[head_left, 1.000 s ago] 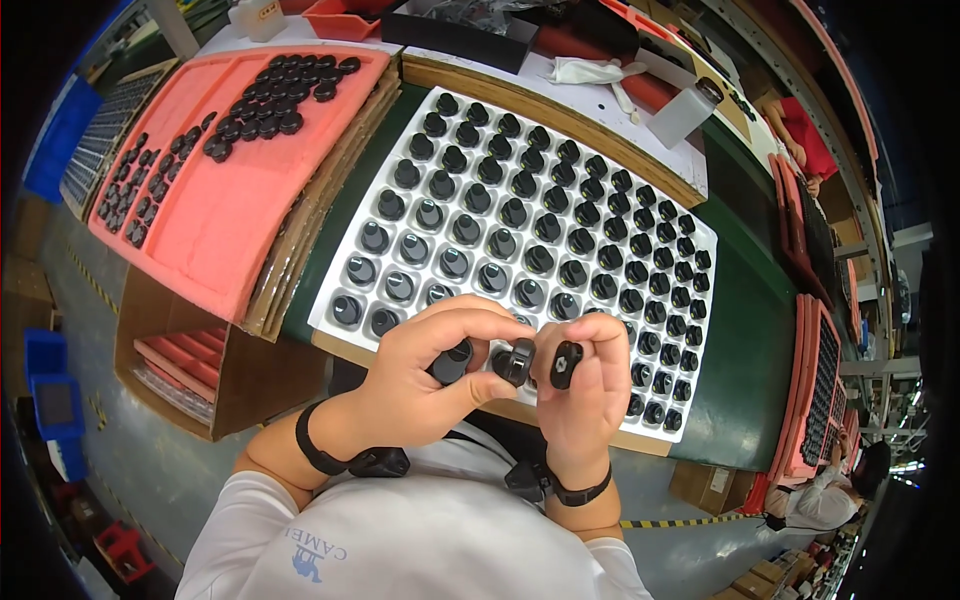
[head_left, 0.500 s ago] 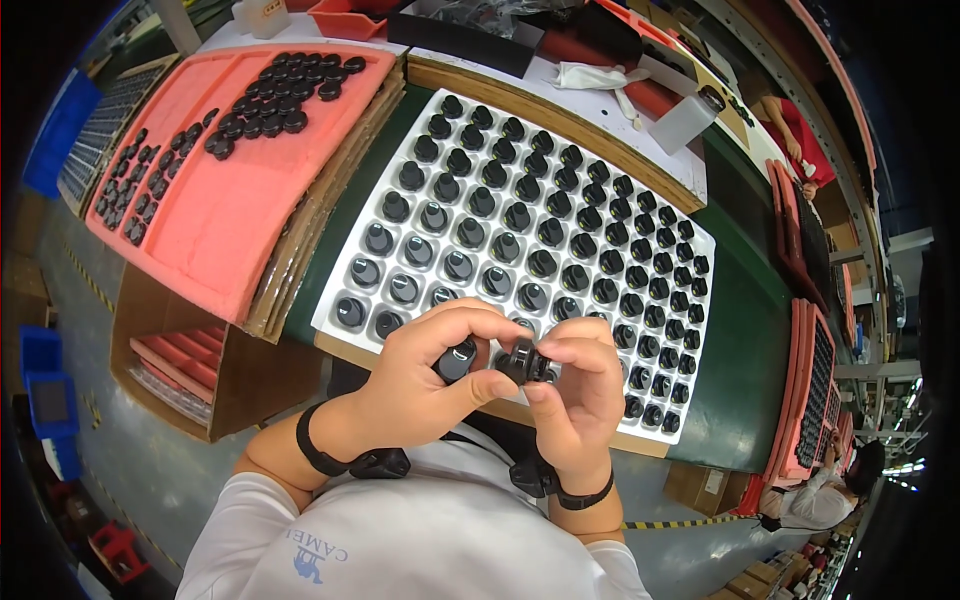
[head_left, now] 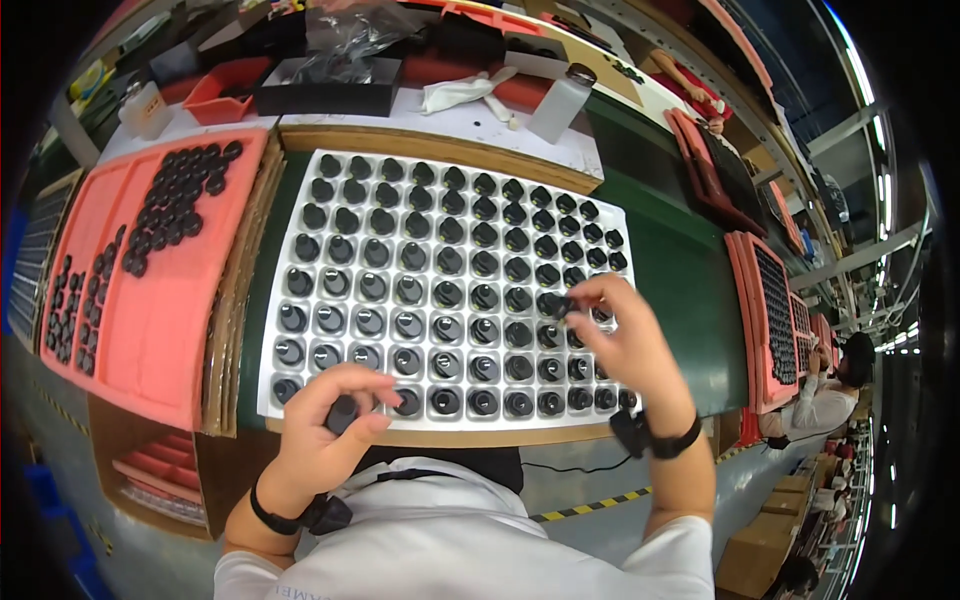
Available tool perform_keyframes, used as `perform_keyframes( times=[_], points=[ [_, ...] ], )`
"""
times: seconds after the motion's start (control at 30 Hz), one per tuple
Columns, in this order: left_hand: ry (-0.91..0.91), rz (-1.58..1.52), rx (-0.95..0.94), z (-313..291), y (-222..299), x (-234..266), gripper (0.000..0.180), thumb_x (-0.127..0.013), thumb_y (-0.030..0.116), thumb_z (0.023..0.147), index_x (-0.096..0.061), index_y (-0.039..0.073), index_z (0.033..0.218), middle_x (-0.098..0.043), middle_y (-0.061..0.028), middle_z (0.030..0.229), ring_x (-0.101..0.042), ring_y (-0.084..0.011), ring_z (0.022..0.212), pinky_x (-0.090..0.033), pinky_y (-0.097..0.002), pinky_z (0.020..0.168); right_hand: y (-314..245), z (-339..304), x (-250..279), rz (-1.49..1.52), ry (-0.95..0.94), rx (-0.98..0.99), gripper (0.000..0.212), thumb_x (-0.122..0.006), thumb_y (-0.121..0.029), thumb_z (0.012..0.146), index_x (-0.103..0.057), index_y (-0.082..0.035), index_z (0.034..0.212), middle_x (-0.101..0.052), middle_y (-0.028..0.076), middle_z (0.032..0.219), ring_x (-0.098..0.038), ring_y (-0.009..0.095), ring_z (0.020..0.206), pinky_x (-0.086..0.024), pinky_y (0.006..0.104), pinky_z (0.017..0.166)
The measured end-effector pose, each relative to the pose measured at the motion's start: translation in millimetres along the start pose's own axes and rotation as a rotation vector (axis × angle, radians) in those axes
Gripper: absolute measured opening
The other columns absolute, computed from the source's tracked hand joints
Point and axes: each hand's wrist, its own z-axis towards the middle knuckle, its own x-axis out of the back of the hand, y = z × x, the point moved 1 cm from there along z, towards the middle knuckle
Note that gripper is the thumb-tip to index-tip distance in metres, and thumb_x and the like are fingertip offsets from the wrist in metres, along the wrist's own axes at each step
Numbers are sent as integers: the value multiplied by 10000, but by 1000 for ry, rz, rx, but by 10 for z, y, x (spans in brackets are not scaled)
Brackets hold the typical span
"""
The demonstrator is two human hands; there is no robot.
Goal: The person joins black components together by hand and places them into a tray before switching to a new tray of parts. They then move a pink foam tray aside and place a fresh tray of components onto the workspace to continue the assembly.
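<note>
A white moulded tray (head_left: 268, 378) holds rows of small black cylindrical parts with glossy tops. Over its right side, my right hand (head_left: 630, 335) pinches a black cylindrical part (head_left: 556, 304) between thumb and fingertips, just above the pockets; I cannot tell whether the part touches the tray. At the tray's near left edge is my left hand (head_left: 318, 430), its lower fingers curled round another black cylindrical part (head_left: 342, 413). The thumb and forefinger of that hand are apart.
Left of the tray, a pink foam tray (head_left: 160, 320) bears black round caps. Behind stand a clear bottle (head_left: 562, 105), a white glove (head_left: 455, 94), a black box (head_left: 330, 97) and a red bin (head_left: 222, 95). Pink trays (head_left: 748, 290) stack at the right, near a co-worker (head_left: 815, 405).
My hands have parted from in front of my body. My right hand has gone out over the tray's right side with a part; my left keeps its part. The view has shifted.
</note>
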Motion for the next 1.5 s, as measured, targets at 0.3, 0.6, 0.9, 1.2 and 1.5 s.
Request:
perform_keyframes(
  times=[0.3,0.6,0.9,1.2,1.5],
  points=[
    [129,529,-58,6,432,476,177,-643,92,791,-583,-10,922,-554,-67,804,-484,-135,690,-393,-240,665,1813,857,583,-305,116,-361,183,-654,-70,779,-579,3,928,-592,57,773,-560,169,705,-463,290,667],
    [500,939,-30,-298,497,1310,169,-617,-31,760,-583,-13,925,-551,-85,848,-510,-170,738,-417,-262,685,2119,1193,294,-451,-37,-387,218,-665,-160,763,-613,-23,925,-643,159,865,-619,313,826,-485,370,733],
    [394,1389,42,-494,517,2005,362,-665,39,735,-564,15,1082,-567,-146,1046,-553,-319,965,-441,-348,856,2126,800,269,-288,71,-176,264,-597,-123,872,-560,-9,1107,-614,84,930,-582,139,841,-464,260,745],
    [206,900,-55,-731,452,1226,411,-634,52,765,-530,20,1162,-478,-188,1256,-476,-330,1159,-376,-383,968,1588,-123,285,-71,225,-276,231,-531,-105,921,-562,-3,1126,-606,53,1017,-559,109,905,-428,227,822],
    [351,401,197,-424,-459,651,505,-477,68,890,-317,-49,1354,-375,-176,1382,-368,-264,1278,-260,-355,1064,1450,-1452,142,33,456,-570,220,-513,-142,931,-595,2,1076,-620,44,976,-548,114,916,-431,238,824]
  ],
)
